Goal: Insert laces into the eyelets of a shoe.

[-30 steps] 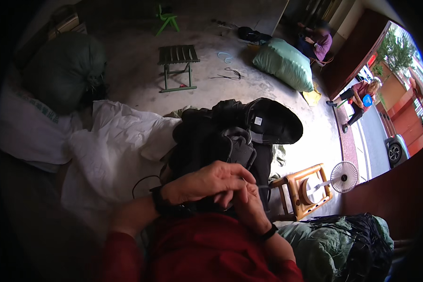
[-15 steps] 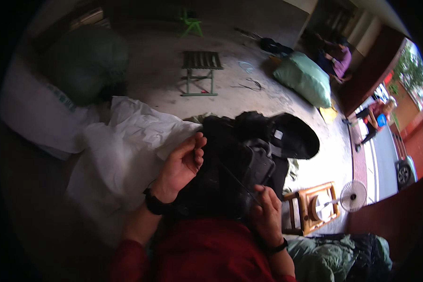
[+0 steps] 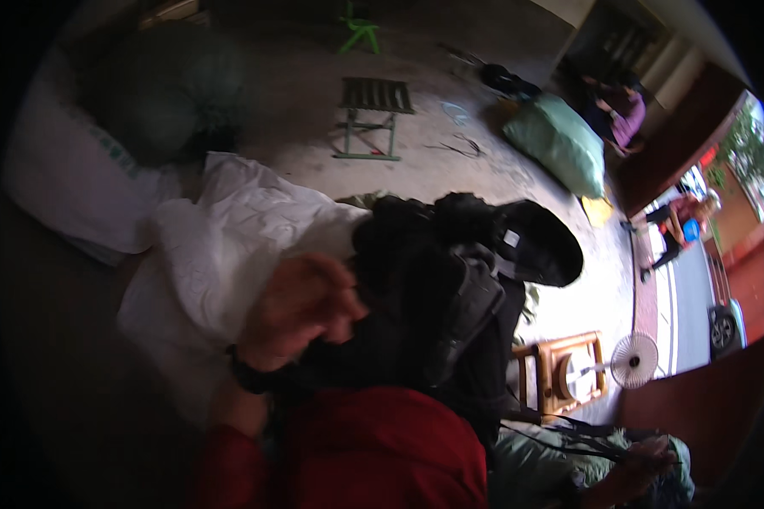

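Observation:
A bulky black bundle of cloth and straps [image 3: 450, 280] lies across my lap, above my red clothing [image 3: 373, 450]. My left hand [image 3: 301, 310], blurred and with a dark wristband, has its fingers curled into the bundle's left edge, beside a crumpled white sheet [image 3: 221, 246]. My right hand [image 3: 645, 462] is far out at the lower right, over a grey-green sack [image 3: 543, 458]. Thin black straps [image 3: 569, 433] run from the bundle to this hand, and its fingers look closed on them.
A small green slatted stool [image 3: 373, 114] stands on the concrete floor ahead. A pale green sack [image 3: 560, 144] lies at the back right, and a white sack [image 3: 68, 187] and a dark green sack [image 3: 161, 85] at the left. A wooden stool [image 3: 560, 373] and a white fan [image 3: 635, 360] stand to my right. People sit by the doorway.
My left hand has curled from lying flat on the bundle to gripping its left edge. My right hand has left the bundle and moved out to the lower right with the straps.

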Demonstrator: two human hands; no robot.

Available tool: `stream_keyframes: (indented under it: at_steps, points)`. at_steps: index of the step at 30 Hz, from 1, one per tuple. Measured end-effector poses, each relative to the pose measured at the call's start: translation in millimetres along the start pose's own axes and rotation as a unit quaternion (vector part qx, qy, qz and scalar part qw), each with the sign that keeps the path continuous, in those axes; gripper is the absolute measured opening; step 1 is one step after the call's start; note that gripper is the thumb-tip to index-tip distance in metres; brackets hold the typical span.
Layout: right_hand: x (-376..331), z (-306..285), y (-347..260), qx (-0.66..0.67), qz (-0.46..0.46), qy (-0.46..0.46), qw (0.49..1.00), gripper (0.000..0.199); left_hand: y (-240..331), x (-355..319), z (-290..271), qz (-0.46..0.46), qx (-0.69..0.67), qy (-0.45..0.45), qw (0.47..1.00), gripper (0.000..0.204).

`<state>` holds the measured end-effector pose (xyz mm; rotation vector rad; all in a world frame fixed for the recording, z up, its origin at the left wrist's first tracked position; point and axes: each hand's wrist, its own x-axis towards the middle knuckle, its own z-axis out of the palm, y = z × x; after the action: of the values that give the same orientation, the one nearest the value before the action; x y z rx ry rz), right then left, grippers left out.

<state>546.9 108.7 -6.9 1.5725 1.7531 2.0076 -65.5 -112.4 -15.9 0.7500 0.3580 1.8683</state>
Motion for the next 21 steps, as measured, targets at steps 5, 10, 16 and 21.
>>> stream_keyframes:
  at_steps: [5, 10, 16, 21]
  points:
    - [65.1, -123.1, -79.2, 0.853, 0.266, -0.188, 0.408, 0.023, -18.8, 33.8, -15.5, 0.064, 0.474, 0.018, 0.878, 0.015]
    - [67.2, -204.1, -204.0, 0.907, 0.084, -0.302, 0.282, 0.028, -84.9, 55.7, -40.8, -0.051, 0.427, 0.018, 0.903, 0.016]
    - [91.7, -241.8, -230.7, 0.898, 0.020, -0.284, 0.336, 0.012, -136.3, 64.6, -14.8, 0.044, 0.679, -0.013, 0.732, 0.035]
    - [97.8, -259.0, -235.9, 0.893, -0.015, -0.201, 0.402, 0.010, -148.3, 67.4, -15.8, 0.100, 0.668, -0.011, 0.738, 0.013]
